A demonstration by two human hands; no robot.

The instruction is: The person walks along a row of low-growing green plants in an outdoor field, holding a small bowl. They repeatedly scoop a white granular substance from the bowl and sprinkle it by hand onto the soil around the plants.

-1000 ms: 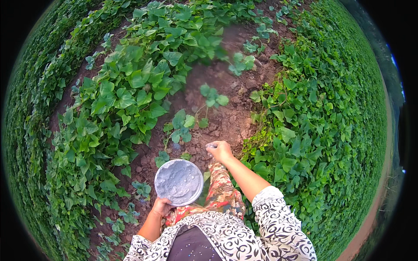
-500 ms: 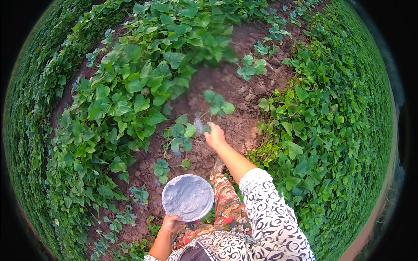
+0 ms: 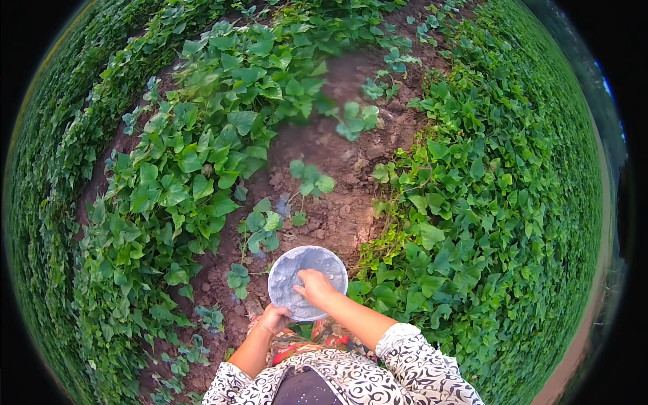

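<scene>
A round pale bowl [image 3: 346, 280] full of light grey powder [image 3: 287, 270] is held in front of my body. My left hand [image 3: 274, 319] grips its near left rim, fingers closed on it. Inside the bowl, my right hand [image 3: 314, 289] has its fingers drawn together at the powder's surface; the fingertips meet the powder, and how much they pinch cannot be made out. Just beyond the bowl grow small broad-leaved plants, one at the left [image 3: 262, 228] and one farther ahead [image 3: 312, 181]. A faint whitish patch of powder [image 3: 283, 204] lies on the soil between them.
Reddish-brown cloddy soil [image 3: 337, 219] forms a strip running ahead. Dense leafy vines border it at the left [image 3: 169, 196] and right [image 3: 466, 223]. More small plants [image 3: 356, 121] stand farther along. A dirt path [image 3: 574, 358] curves at the far right.
My right hand has drawn back from beside the plant ahead and now reaches into the bowl. The bowl has moved slightly up and right in view, with my left hand still on its rim.
</scene>
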